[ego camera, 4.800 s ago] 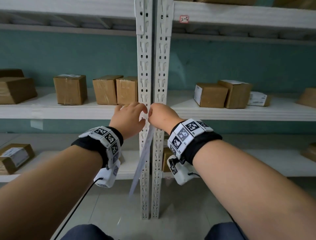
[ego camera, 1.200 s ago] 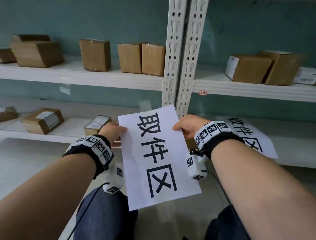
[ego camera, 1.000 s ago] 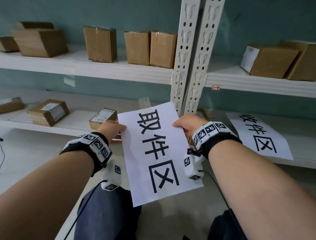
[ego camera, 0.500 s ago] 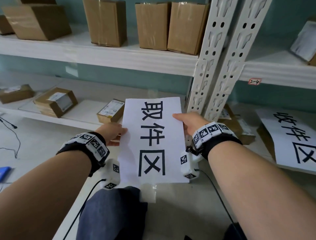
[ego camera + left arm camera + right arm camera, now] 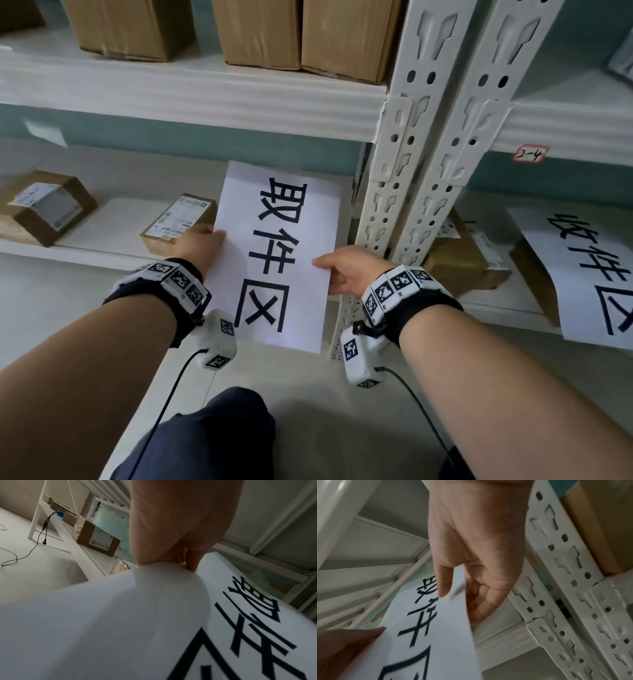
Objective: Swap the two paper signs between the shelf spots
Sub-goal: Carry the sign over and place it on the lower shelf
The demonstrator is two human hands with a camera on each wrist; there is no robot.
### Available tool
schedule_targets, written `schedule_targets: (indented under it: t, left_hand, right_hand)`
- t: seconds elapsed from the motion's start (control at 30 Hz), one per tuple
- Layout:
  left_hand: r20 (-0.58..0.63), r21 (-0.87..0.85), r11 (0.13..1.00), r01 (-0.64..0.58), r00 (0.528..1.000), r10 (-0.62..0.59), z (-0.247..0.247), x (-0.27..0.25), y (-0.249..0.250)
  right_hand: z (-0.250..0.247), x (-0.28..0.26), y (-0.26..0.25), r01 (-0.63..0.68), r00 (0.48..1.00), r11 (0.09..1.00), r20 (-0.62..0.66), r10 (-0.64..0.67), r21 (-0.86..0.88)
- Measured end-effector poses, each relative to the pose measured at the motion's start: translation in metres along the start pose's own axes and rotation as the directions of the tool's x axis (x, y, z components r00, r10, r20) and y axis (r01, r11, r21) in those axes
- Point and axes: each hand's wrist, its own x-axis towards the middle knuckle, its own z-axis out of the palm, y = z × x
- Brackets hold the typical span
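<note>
Shelving in white is filling the head view, its twin posts rising between two bays with boxes sitting on the upper board. Sign one, a white sheet with three black characters, is hanging in front of the left bay's lower shelf, both hands holding it by its side edges. Sign two is lying in the right bay, draping over a box and past the shelf lip. Left hand is pinching the sheet's left edge, thumb on the printed face; the left wrist view is showing the fingertips curled against the paper's edge, which is bulging toward the camera. Right hand is gripping the right edge; only the right wrist view is showing the thumb pressing on the front while the other fingers are lying curled behind the sheet. A small red-framed tag reading 2-4 is sticking to the right shelf's front.
</note>
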Motion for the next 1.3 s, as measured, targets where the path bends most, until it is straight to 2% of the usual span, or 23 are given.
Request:
schedule_targets:
  t: [0.23,0.57,0.87,1.03,1.3]
  left_hand:
    - [-0.058,0.075,0.997,-0.004,0.998,0.009,0.014,0.03,-0.003]
    - [0.032,0.004,0.999,0.04,0.999,-0.04,0.018,0.045,-0.03]
    - [0.07,-0.003,0.997,0.08,0.994,-0.08,0.016,0.049,-0.044]
    - [0.045,0.02,0.996,0.085,0.995,-0.086,0.019,0.045,-0.044]
    - [0.009,-0.043,0.995,0.094,0.996,-0.094,0.011,0.048,-0.053]
  right_hand:
    - [0.005,0.031,0.014,-0.057,0.998,0.99,0.012,0.059,-0.129]
    - [0.02,0.063,0.009,-0.019,0.992,0.962,-0.128,-0.017,-0.274]
    - [0.025,0.072,0.006,-0.043,0.983,0.956,-0.185,-0.012,-0.291]
    - [0.028,0.074,0.006,-0.052,0.983,0.951,-0.186,-0.006,-0.304]
    - [0.035,0.086,0.013,-0.054,0.984,0.968,-0.178,0.01,-0.245]
